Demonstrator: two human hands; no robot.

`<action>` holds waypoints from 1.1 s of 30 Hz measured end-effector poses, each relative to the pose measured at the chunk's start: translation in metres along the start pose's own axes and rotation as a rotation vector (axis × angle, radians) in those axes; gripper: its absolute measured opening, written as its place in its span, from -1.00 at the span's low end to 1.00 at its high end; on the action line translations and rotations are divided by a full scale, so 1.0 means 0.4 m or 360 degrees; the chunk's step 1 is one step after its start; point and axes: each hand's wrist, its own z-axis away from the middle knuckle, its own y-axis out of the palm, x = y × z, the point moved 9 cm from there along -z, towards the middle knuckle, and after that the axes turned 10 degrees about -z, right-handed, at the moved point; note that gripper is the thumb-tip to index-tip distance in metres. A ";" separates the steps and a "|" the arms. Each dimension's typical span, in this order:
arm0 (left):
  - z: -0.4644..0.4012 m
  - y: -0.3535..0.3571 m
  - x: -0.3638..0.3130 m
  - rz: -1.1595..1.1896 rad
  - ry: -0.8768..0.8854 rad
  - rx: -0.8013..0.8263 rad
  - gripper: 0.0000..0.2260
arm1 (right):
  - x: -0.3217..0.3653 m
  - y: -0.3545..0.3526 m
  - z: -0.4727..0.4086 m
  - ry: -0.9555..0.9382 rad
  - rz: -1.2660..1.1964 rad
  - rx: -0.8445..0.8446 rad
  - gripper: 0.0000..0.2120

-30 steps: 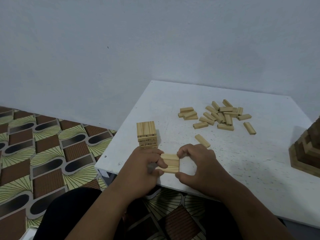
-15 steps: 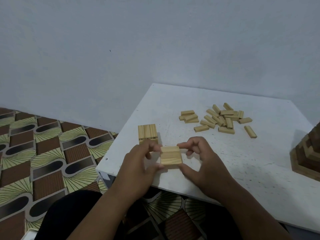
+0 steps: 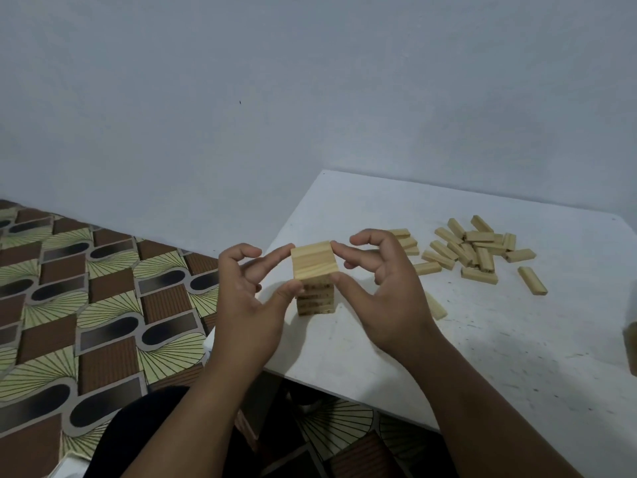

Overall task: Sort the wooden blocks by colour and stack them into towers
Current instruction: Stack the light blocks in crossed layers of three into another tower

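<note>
A short tower of light wooden blocks [image 3: 315, 298] stands near the left front corner of the white table [image 3: 517, 339]. A layer of light blocks [image 3: 313, 259] sits on top of it, pinched between both hands. My left hand [image 3: 250, 305] holds its left side with thumb and forefinger. My right hand [image 3: 382, 288] holds its right side the same way. A loose pile of light blocks [image 3: 479, 250] lies further back on the table. One single block [image 3: 435, 307] lies just behind my right hand.
A darker stepped wooden stack [image 3: 631, 346] shows at the right edge of the frame. The table's left edge drops to a patterned floor [image 3: 86, 305]. A plain wall rises behind the table. A lone block [image 3: 532, 280] lies right of the pile.
Both hands lifted the layer of blocks from the table's front and carried it left and back onto the top of the tower. The camera view also shifted.
</note>
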 end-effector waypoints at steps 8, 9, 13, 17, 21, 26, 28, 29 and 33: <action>-0.027 0.022 0.037 0.0002 -0.0086 0.0033 -0.59 | -0.048 0.004 -0.010 0.0005 -0.0020 -0.0098 -0.62; -0.028 0.025 0.041 -0.0004 -0.0096 0.0045 -0.60 | -0.056 0.004 -0.011 0.0024 -0.0031 -0.0101 -0.61; -0.033 0.034 0.053 -0.0035 -0.0108 0.0073 -0.59 | -0.065 0.001 -0.019 0.0052 -0.0005 -0.0126 -0.59; -0.036 0.037 0.059 -0.0074 -0.0100 0.0084 -0.57 | -0.061 0.005 -0.026 0.0022 0.0062 -0.0112 -0.44; -0.034 0.040 0.058 -0.0087 -0.0078 0.0092 -0.55 | -0.061 0.004 -0.026 -0.0009 0.0113 -0.0108 -0.44; -0.033 0.045 0.058 -0.0112 -0.0054 0.0101 -0.49 | -0.067 0.006 -0.027 -0.0005 0.0131 -0.0091 -0.34; -0.032 0.045 0.056 -0.0129 -0.0044 0.0091 -0.44 | -0.074 0.005 -0.024 0.0009 0.0122 -0.0096 -0.42; -0.031 0.044 0.056 -0.0135 -0.0040 0.0087 -0.42 | -0.079 0.006 -0.023 0.0029 0.0109 -0.0096 -0.47; -0.029 0.045 0.059 -0.0131 -0.0058 0.0096 -0.40 | -0.090 0.007 -0.021 0.0080 0.0080 -0.0100 -0.50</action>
